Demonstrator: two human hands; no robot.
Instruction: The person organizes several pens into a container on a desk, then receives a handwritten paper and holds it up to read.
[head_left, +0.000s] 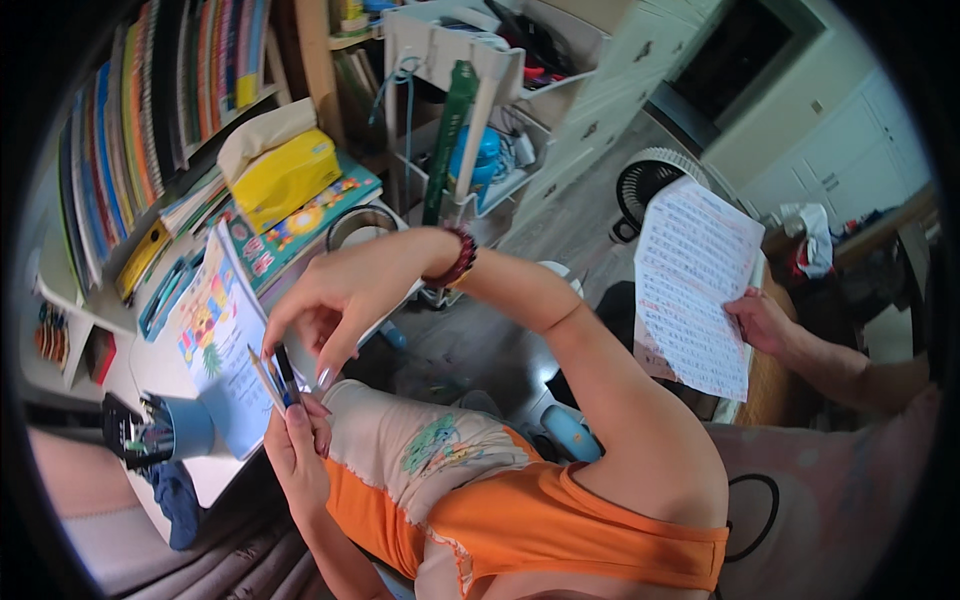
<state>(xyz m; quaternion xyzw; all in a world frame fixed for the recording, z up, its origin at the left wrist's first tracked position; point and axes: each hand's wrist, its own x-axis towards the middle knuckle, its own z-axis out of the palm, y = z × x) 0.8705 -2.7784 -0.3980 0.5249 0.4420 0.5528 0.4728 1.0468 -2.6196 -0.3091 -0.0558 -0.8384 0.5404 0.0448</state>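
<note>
Several pens and pencils (283, 369), one with a black cap, stick up from my left hand (296, 435), which grips them low down. Just above, my right hand (337, 296) arches over with bent fingers, wearing a dark red bead bracelet (459, 259) on its wrist. Its index fingertip is close to the tops of the pens; whether it pinches one cannot be made out. Beside the hands, a booklet (225, 375) with a colourful pineapple cover lies on the white desk (217, 480). A blue pen cup (187, 427) with pens in it stands near the desk's edge.
A yellow tissue pack (289, 180) rests on a green book (360, 180) below shelved books (165, 90). A white rolling cart (517, 142) stands beyond the desk. At right, another person's hand (757, 322) holds a handwritten sheet (694, 292); a black fan (649, 184) is behind it.
</note>
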